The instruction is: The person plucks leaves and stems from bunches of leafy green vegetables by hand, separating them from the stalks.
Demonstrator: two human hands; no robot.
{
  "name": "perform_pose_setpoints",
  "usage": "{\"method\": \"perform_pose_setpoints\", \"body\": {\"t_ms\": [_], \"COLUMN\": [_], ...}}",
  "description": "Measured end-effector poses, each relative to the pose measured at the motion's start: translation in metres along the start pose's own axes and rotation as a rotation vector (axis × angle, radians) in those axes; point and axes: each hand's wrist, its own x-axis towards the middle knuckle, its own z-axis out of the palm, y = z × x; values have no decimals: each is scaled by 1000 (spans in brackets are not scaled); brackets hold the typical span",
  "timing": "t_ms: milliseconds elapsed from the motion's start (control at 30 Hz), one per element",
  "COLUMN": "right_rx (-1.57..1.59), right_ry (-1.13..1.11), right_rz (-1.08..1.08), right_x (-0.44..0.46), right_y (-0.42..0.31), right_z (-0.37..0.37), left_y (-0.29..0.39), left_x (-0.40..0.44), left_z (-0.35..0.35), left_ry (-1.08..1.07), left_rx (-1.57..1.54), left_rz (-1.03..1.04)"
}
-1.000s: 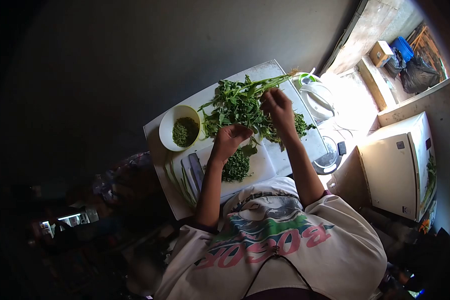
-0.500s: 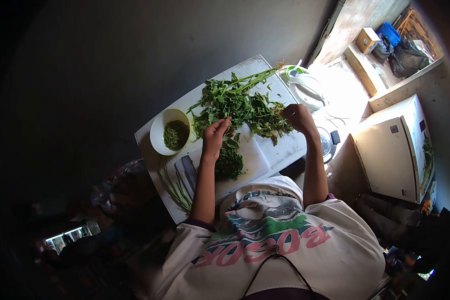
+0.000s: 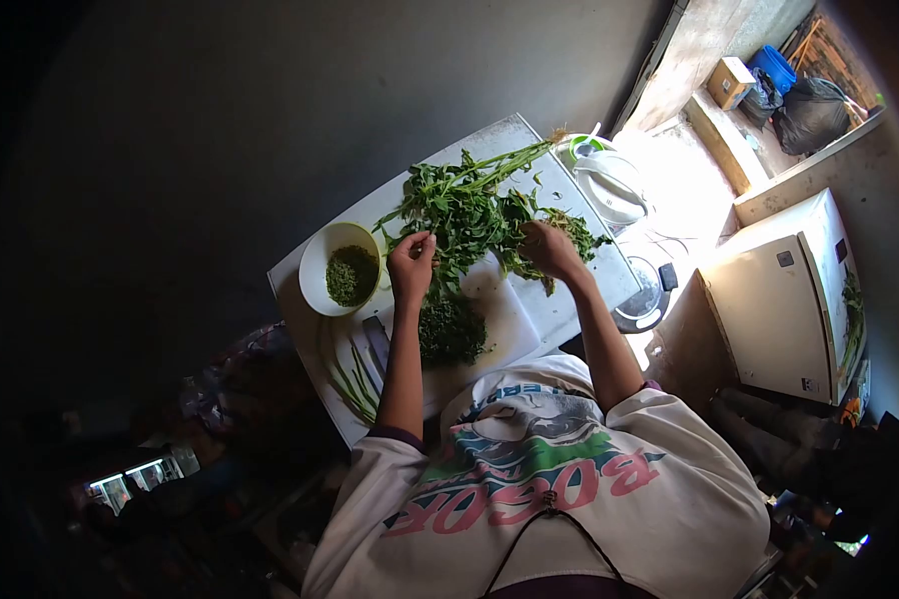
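Observation:
My left hand (image 3: 412, 268) is closed in a pinch at the left edge of the leafy greens (image 3: 464, 215), near the bowl; what the fingers hold, if anything, is too small to make out. My right hand (image 3: 551, 250) has its fingers curled in at the right side of the heap, and its fingertips are partly hidden. Long stems with roots stretch from the heap to the table's far edge. Below my hands, chopped greens (image 3: 449, 331) lie on a white cutting board (image 3: 514, 317). A pale bowl (image 3: 315, 268) of finely cut greens stands left of my left hand.
A knife (image 3: 376, 341) and long green stalks (image 3: 355, 384) lie at the left of the white table (image 3: 599, 290). Plucked stems with roots (image 3: 574, 232) lie at its right. Beyond the right edge are a white appliance (image 3: 614, 190) and a round-lidded pot (image 3: 644, 295); a fridge (image 3: 769, 309) stands farther right.
My right hand has moved left from the rooty stems to the edge of the leafy heap. My left hand has shifted slightly left, and still pinches.

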Motion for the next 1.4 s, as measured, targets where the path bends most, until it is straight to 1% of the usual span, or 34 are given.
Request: {"method": "perform_pose_setpoints", "body": {"t_ms": [33,67,100,133,167,200,233,300,367,433,467,500,567,600,667,767,833,967,1067,1100,1133,1167,1233,1267,1333,1367,1400], "right_rx": [-82,-117,-153,-200,-202,-243,-285,-271,-240,-235,-231,-229,-218,-218,-133,-102,-97,-116,-90,-90,-89,-86,-82,-120,-121,-125,-129], "right_ry": [43,45,45,70,62,70,80,102,153,157,163,163,223,228,246,245,229,239,199,238,277,272,206,106,115,127,114], "right_rz": [-83,-62,-40,-90,-91,-48,-4,3,-6,16,28,33,60,63,32,35,47,41,96,60,24,25,54,90,90,87,37], "right_x": [5,5,3,8,10,11,13,13,7,5,4,2,0,-2,-6,-13,-14,-10,-5,-4,-3,-3,-6,-6,-6,-6,-4], "right_y": [3,9,1,8,16,19,23,29,33,38,41,43,47,47,49,48,57,69,85,91,97,103,96,94,81,74,65], "right_z": [13,24,28,38,46,51,55,53,47,46,46,46,45,42,33,17,10,5,4,3,3,3,-9,-18,-29,-34,-39], "left_y": [-4,-8,-17,-27,-37,-42,-46,-53,-55,-49,-43,-42,-37,-43,-55,-54,-52,-59,-64,-63,-62,-61,-52,-47,-40,-38,-36], "left_x": [8,17,28,38,46,50,54,54,48,37,29,23,14,13,13,13,15,24,30,30,30,30,28,28,29,30,33], "left_z": [-1,0,1,3,4,5,7,12,23,38,44,53,71,77,91,103,109,115,115,115,115,115,118,120,126,131,136], "left_ry": [3,6,9,59,110,78,82,85,95,69,9,3,-197,-249,-289,-350,-343,-333,-284,-257,-227,-228,-242,-245,-340,-344,-433], "left_rx": [102,204,201,329,457,466,464,662,711,641,752,754,773,806,836,882,901,941,940,970,937,940,896,898,795,796,759], "left_rz": [18,36,33,165,297,205,199,282,300,510,565,564,620,670,657,625,572,559,555,537,560,555,520,516,690,687,693]}}
